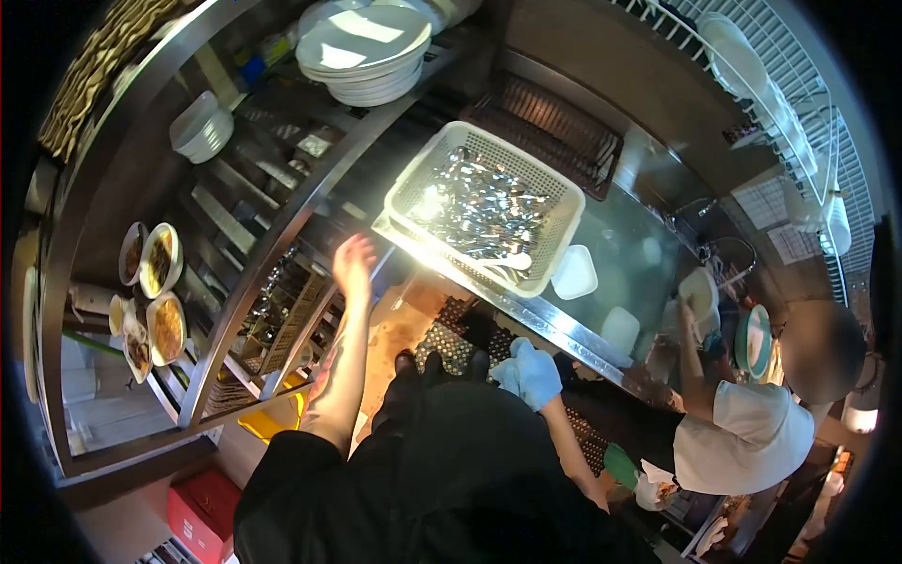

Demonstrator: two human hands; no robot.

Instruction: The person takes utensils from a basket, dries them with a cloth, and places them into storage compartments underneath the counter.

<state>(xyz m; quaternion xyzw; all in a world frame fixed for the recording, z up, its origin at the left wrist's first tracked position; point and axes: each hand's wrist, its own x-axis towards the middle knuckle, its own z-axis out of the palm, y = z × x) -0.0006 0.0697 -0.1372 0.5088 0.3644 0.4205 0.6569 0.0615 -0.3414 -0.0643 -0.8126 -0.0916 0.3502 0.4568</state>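
My left hand [354,261] is slightly blurred, with its fingers apart and nothing in them. It is beside the near left corner of a white perforated plastic basket [406,193], close to the metal counter's edge. Cutlery [484,207], spoons among it, lies in a shiny heap inside that basket, with a white spoon at the front. Lower down, in front of the counter, my right hand is wrapped in or round a bunched light-blue cloth [528,373], which hides the fingers.
Two white dishes [575,273] [620,330] lie on the counter, a brown rack [550,132] behind. A co-worker [742,432] handles a white container [700,293] at the right. Shelves [225,226] on the left hold stacked plates [366,56] and bowls of food [167,329]. A perforated mat [456,343] covers floor.
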